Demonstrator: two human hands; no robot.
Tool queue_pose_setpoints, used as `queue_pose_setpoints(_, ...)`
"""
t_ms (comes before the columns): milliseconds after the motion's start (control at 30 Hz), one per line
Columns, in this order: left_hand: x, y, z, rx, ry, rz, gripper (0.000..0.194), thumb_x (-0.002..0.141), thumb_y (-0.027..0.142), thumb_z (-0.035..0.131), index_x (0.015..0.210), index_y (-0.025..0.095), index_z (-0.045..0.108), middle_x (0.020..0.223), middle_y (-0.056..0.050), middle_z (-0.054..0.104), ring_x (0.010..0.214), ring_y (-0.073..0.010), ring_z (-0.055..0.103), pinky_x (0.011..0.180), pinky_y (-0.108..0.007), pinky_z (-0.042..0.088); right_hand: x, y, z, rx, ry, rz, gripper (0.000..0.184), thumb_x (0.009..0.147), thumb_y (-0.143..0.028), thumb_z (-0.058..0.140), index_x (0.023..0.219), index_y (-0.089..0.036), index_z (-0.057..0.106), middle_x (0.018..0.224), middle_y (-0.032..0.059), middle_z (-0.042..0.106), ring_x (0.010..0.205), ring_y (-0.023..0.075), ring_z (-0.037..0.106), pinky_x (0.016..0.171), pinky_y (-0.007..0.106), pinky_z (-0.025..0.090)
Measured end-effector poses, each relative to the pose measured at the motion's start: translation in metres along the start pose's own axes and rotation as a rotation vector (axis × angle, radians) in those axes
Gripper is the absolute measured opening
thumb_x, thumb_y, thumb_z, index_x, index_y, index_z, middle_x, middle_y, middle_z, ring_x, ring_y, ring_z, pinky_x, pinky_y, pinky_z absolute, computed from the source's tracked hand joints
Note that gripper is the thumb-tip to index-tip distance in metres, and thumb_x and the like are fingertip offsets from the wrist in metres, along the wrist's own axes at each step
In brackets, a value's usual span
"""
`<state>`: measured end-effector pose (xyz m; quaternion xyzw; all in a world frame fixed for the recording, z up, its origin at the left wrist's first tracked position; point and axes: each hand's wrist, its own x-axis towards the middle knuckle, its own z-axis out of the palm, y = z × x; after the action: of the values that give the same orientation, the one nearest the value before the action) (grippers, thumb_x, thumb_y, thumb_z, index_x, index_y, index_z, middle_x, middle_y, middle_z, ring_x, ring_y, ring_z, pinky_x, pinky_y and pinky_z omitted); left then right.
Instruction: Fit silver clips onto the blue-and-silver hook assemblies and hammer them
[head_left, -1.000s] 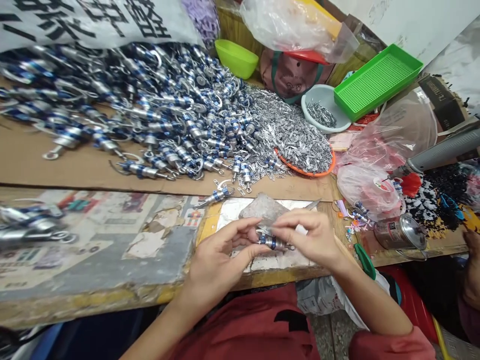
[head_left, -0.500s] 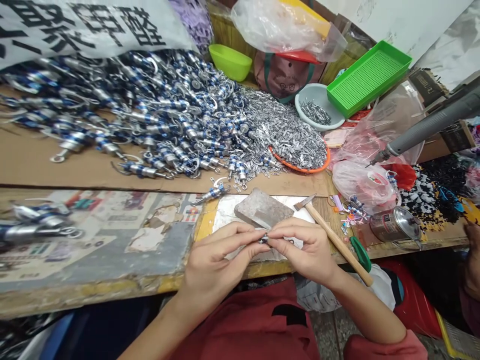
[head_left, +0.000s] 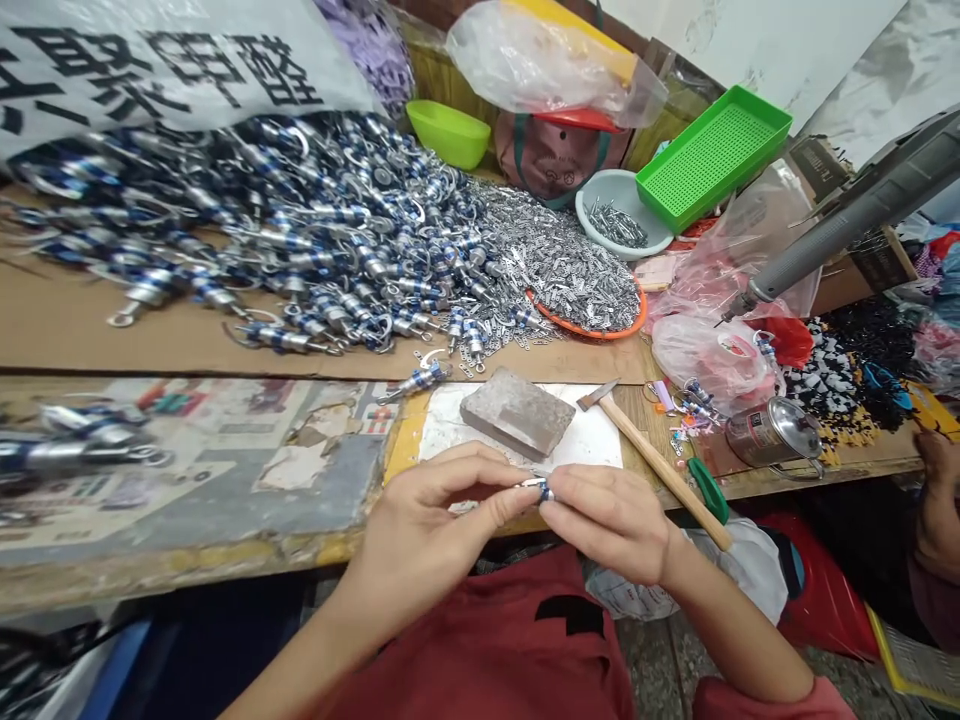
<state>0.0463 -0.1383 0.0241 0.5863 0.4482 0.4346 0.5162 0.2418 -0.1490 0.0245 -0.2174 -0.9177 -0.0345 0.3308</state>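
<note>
In the head view, the blue-and-silver piece (head_left: 543,489), seen lengthwise between the hands a second ago, is now mostly covered by fingers. The hammer (head_left: 661,466), then largely hidden by the right hand (head_left: 613,515), now shows whole, just beyond that hand and to its right. The stone block (head_left: 517,412) lies beyond both fingertips, more exposed than before.

The left hand (head_left: 439,520) reaches inward, thumb and forefinger closed on the piece's left end. The right hand meets it, palm down, fingers bent close together, pinching the other end.
</note>
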Motion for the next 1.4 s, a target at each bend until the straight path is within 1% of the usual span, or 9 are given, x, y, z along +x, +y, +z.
queue_pose_setpoints(200, -0.007, 0.002, 0.0, 0.072, 0.053, 0.173, 0.01, 0.07, 0.016, 0.066, 0.064, 0.023, 0.072, 0.074, -0.001, 0.068, 0.071, -0.012, 0.064, 0.063, -0.016, 0.049, -0.006, -0.001, 0.009, 0.058, 0.132, 0.082, 0.018, 0.084, -0.007, 0.05, 0.097, -0.009, 0.064, 0.093, 0.0136, 0.07, 0.096, 0.0184, 0.064, 0.078, 0.028, 0.056)
queue_pose_setpoints(367, -0.011, 0.001, 0.001, -0.079, -0.049, -0.038, 0.01, 0.074, 0.022, 0.063, 0.07, 0.022, 0.072, 0.075, -0.001, 0.072, 0.071, -0.0133, 0.066, 0.065, -0.017, 0.051, -0.008, -0.007, 0.021, 0.221, 0.18, 0.304, 0.022, 0.077, -0.005, 0.06, 0.095, -0.015, 0.066, 0.092, 0.0122, 0.07, 0.082, 0.0149, 0.067, 0.069, 0.024, 0.056)
queue_pose_setpoints(500, -0.021, 0.001, 0.01, -0.188, 0.033, -0.185, 0.01, 0.068, 0.027, 0.068, 0.073, 0.02, 0.072, 0.07, -0.001, 0.073, 0.064, -0.0127, 0.066, 0.061, -0.017, 0.053, -0.003, -0.019, 0.014, 0.34, 0.205, 0.402, 0.018, 0.076, -0.007, 0.063, 0.093, -0.012, 0.068, 0.086, 0.0136, 0.069, 0.076, 0.0153, 0.067, 0.067, 0.023, 0.056)
queue_pose_setpoints(633, -0.028, -0.002, 0.021, -0.311, 0.108, -0.323, 0.046, 0.054, 0.027, 0.076, 0.099, 0.02, 0.067, 0.086, -0.002, 0.074, 0.079, -0.016, 0.068, 0.072, -0.022, 0.055, -0.001, -0.026, 0.004, 0.414, 0.226, 0.542, 0.015, 0.076, -0.011, 0.064, 0.091, -0.012, 0.069, 0.081, 0.0117, 0.07, 0.071, 0.0147, 0.066, 0.064, 0.023, 0.055)
queue_pose_setpoints(800, -0.007, -0.014, 0.02, -0.288, 0.207, -0.329, 0.064, 0.063, 0.033, 0.072, 0.122, 0.018, 0.051, 0.082, -0.001, 0.069, 0.084, -0.0144, 0.065, 0.079, -0.023, 0.052, 0.013, 0.028, 0.002, 0.317, -0.064, 0.573, 0.014, 0.084, -0.02, 0.057, 0.091, -0.016, 0.069, 0.086, 0.0064, 0.071, 0.08, 0.0131, 0.066, 0.074, 0.023, 0.053)
queue_pose_setpoints(900, 0.009, -0.024, 0.016, -0.302, 0.216, -0.356, 0.073, 0.063, 0.034, 0.072, 0.128, 0.017, 0.043, 0.082, -0.002, 0.068, 0.083, -0.0147, 0.063, 0.08, -0.025, 0.051, 0.033, 0.09, 0.021, -0.132, -0.376, 0.585, 0.026, 0.089, -0.008, 0.044, 0.103, -0.016, 0.064, 0.105, 0.0066, 0.068, 0.099, 0.0134, 0.061, 0.086, 0.025, 0.047)
queue_pose_setpoints(1000, 0.014, -0.033, 0.014, -0.347, 0.2, -0.358, 0.077, 0.065, 0.034, 0.071, 0.132, 0.016, 0.037, 0.076, -0.001, 0.066, 0.076, -0.0149, 0.063, 0.074, -0.026, 0.053, 0.052, 0.134, 0.051, -0.21, -0.559, 0.566, 0.027, 0.085, -0.004, 0.045, 0.1, -0.015, 0.065, 0.104, 0.0089, 0.067, 0.098, 0.0194, 0.06, 0.08, 0.03, 0.046)
queue_pose_setpoints(1167, 0.01, -0.037, 0.015, -0.379, 0.191, -0.394, 0.075, 0.067, 0.03, 0.071, 0.132, 0.017, 0.036, 0.073, 0.0, 0.067, 0.068, -0.0134, 0.063, 0.067, -0.024, 0.052, 0.071, 0.142, 0.08, -0.235, -0.685, 0.555, 0.025, 0.086, -0.005, 0.04, 0.09, -0.01, 0.063, 0.093, 0.0161, 0.065, 0.09, 0.0256, 0.058, 0.07, 0.033, 0.043)
queue_pose_setpoints(1400, 0.014, -0.027, 0.017, -0.52, 0.267, -0.404, 0.069, 0.066, 0.018, 0.069, 0.127, 0.019, 0.039, 0.069, 0.005, 0.066, 0.066, -0.0087, 0.063, 0.068, -0.019, 0.051, 0.076, 0.144, 0.072, -0.242, -0.662, 0.59, 0.03, 0.077, 0.002, 0.043, 0.102, -0.007, 0.057, 0.096, 0.0167, 0.061, 0.084, 0.0248, 0.058, 0.067, 0.033, 0.043)
